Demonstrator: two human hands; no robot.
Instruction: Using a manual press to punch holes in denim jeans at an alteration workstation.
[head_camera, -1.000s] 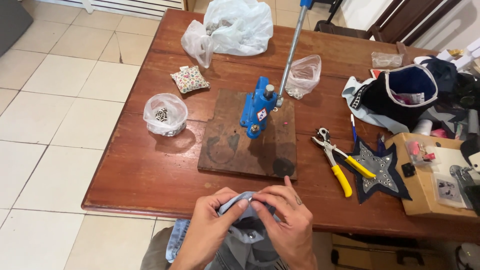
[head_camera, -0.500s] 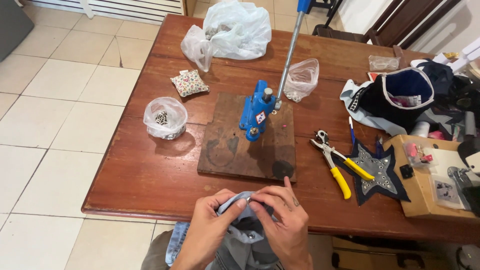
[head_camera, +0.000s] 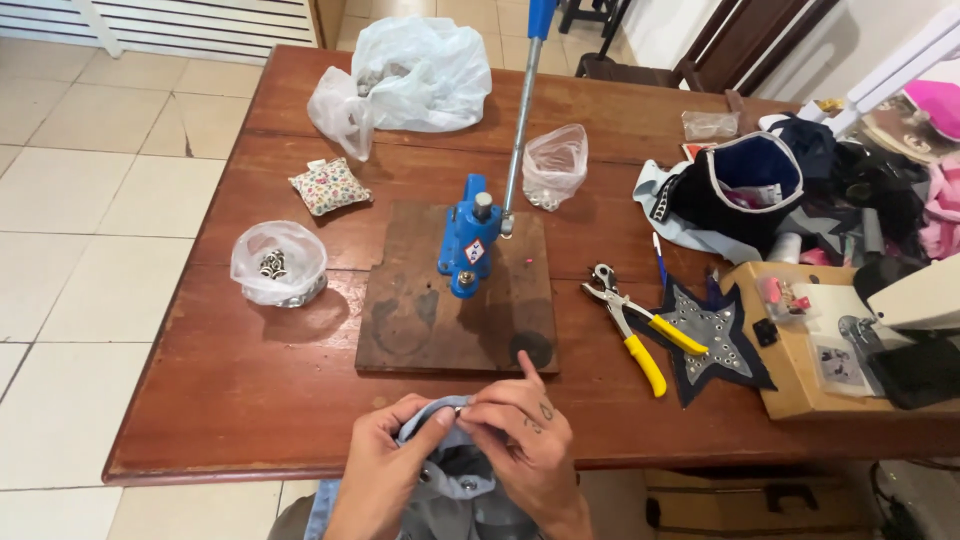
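Note:
My left hand (head_camera: 385, 470) and my right hand (head_camera: 525, 445) both pinch the top edge of a grey-blue denim piece (head_camera: 455, 480) at the near table edge. Small metal studs show on the fabric, and my right thumb and finger press a tiny metal part at its rim. My right index finger points up toward a blue hand press (head_camera: 468, 240) with a long lever, which stands on a dark wooden board (head_camera: 440, 320) just beyond my hands.
On the brown wooden table (head_camera: 250, 400) lie yellow-handled pliers (head_camera: 635, 325), a dark star-shaped patch (head_camera: 715, 340), a floral pincushion (head_camera: 328, 185), a container of metal parts (head_camera: 278, 265), plastic bags (head_camera: 410, 75), dark fabric pieces (head_camera: 745, 190) and a wooden box (head_camera: 800, 350).
Both hands stay on the denim piece with only small finger shifts. The view has tilted slightly.

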